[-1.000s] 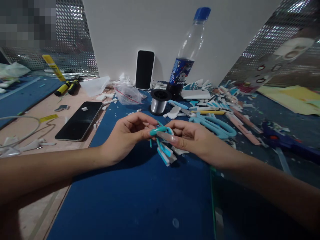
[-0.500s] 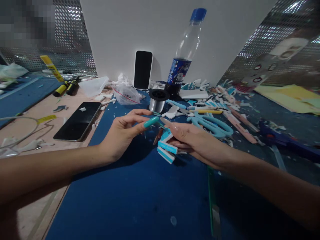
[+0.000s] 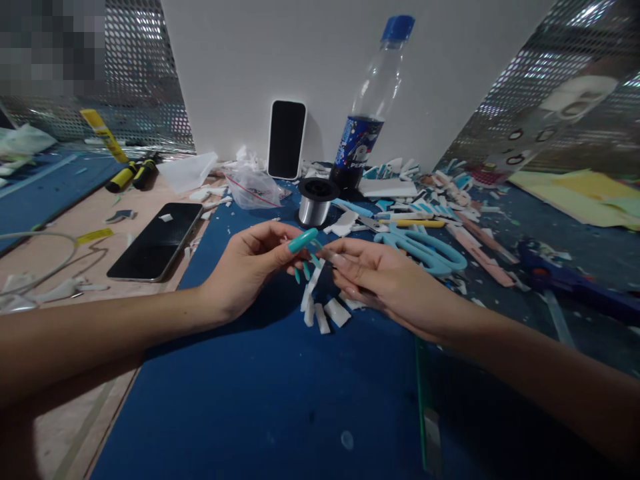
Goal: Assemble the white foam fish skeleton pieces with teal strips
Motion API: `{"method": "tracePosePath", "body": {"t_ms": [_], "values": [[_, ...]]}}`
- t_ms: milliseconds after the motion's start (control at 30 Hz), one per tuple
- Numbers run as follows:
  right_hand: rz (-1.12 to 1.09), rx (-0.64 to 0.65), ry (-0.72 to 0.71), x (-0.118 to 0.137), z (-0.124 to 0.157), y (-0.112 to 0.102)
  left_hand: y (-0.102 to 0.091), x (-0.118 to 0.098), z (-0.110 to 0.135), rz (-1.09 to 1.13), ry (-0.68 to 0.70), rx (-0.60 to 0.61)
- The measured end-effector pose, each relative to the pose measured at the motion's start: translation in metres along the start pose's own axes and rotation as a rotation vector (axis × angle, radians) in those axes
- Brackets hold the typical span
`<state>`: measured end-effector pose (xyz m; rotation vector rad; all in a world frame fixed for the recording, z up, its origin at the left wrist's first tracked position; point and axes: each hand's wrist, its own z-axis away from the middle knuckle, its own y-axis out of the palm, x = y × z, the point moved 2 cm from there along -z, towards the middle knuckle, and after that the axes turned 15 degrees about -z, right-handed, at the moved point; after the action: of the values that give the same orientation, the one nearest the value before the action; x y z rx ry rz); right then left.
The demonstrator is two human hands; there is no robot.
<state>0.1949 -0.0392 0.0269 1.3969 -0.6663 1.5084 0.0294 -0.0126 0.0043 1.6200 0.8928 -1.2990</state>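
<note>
The left hand [image 3: 250, 267] and right hand [image 3: 383, 277] met above the blue worktop [image 3: 280, 400]. The fingers of both pinched the top of a strand of small white foam pieces [image 3: 311, 297], which dangled between them.

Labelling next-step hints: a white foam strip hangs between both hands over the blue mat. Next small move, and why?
Probably lower the left hand and right hand slightly so the hanging white foam strip settles on the blue cutting mat. It dangles where they meet, with its lower end near the mat.
</note>
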Motion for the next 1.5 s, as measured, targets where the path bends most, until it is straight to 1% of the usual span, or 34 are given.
{"method": "tracePosePath", "body": {"t_ms": [167, 333, 433, 533, 633, 700, 800, 900, 1067, 1133, 1233, 1333, 1433, 1500], "values": [[0.048, -0.117, -0.069, 0.004, 0.0, -0.001, -0.001, 0.0, -0.001, -0.011, -0.03, -0.044], [0.107, -0.19, -0.155, 0.006, 0.002, -0.004, -0.003, 0.002, -0.002, -0.028, -0.034, -0.059], [0.162, -0.197, -0.208, 0.006, 0.004, -0.001, -0.003, 0.003, 0.0, -0.037, -0.01, -0.062], [0.197, -0.173, -0.251, 0.006, 0.007, 0.003, -0.002, 0.003, 0.002, -0.056, 0.014, -0.022], [0.166, -0.137, -0.26, 0.004, 0.008, 0.008, -0.001, 0.002, 0.004, -0.085, 0.029, 0.033], [0.128, -0.128, -0.24, 0.003, 0.008, 0.009, -0.001, 0.002, 0.003, -0.083, 0.016, 0.044], [0.082, -0.142, -0.221, 0.002, 0.007, 0.008, -0.002, 0.002, 0.001, -0.057, 0.004, 0.024], [0.076, -0.183, -0.237, 0.002, 0.007, 0.005, -0.002, 0.002, 0.001, -0.037, 0.002, 0.003], [0.247, -0.235, -0.263, 0.005, 0.01, 0.001, -0.001, 0.002, 0.001, -0.083, -0.033, 0.015], [0.313, -0.232, -0.293, 0.006, 0.01, 0.0, -0.001, 0.003, 0.001, -0.107, -0.02, 0.048], [0.403, -0.205, -0.291, 0.007, 0.01, 0.0, -0.001, 0.004, 0.001, -0.144, 0.056, 0.102], [0.461, -0.142, -0.272, 0.005, 0.009, 0.002, 0.0, 0.003, 0.003, -0.236, 0.112, 0.138], [0.439, -0.069, -0.264, 0.003, 0.01, 0.005, 0.001, 0.001, 0.005, -0.313, 0.08, 0.132], [0.4, -0.044, -0.25, 0.002, 0.011, 0.007, 0.002, 0.0, 0.006, -0.338, 0.062, 0.107]]}}
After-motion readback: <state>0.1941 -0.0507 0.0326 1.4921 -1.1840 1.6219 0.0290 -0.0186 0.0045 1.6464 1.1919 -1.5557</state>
